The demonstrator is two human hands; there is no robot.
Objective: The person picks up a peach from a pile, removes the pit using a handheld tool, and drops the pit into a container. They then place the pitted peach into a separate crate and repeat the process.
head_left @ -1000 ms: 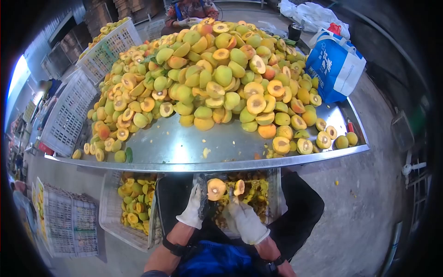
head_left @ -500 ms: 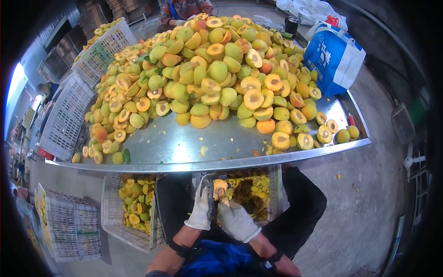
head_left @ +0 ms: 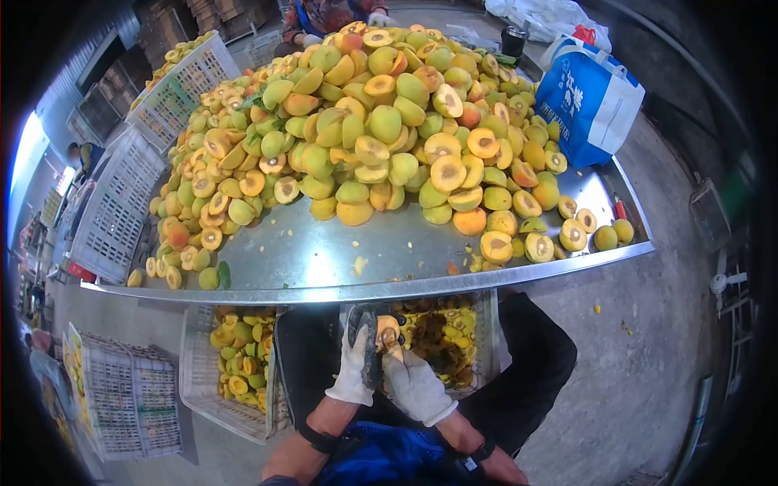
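Note:
Both hands, in pale work gloves, are together just below the table's front edge. My left hand (head_left: 356, 360), its glove dark on the palm side, is wrapped around a halved orange fruit (head_left: 388, 330). Against the fruit's lower side is my right hand (head_left: 415, 384), its fingers closed around a small tool that is mostly hidden. Beneath the hands a crate (head_left: 486, 340) holds yellow-green fruit pieces. Beyond them, a large heap of halved fruit (head_left: 385, 123) covers much of the metal table (head_left: 300, 251).
A second crate of fruit pieces (head_left: 271, 417) stands left of my legs, with stacked crates (head_left: 134, 397) farther left. A blue and white bag (head_left: 587, 105) and a dark cup (head_left: 512, 42) sit on the table's right side. Across the heap is a co-worker's gloved hand (head_left: 379, 19).
The co-worker's gloved hand has appeared behind the heap. My hands keep almost the same pose around the fruit, and the view has shifted slightly.

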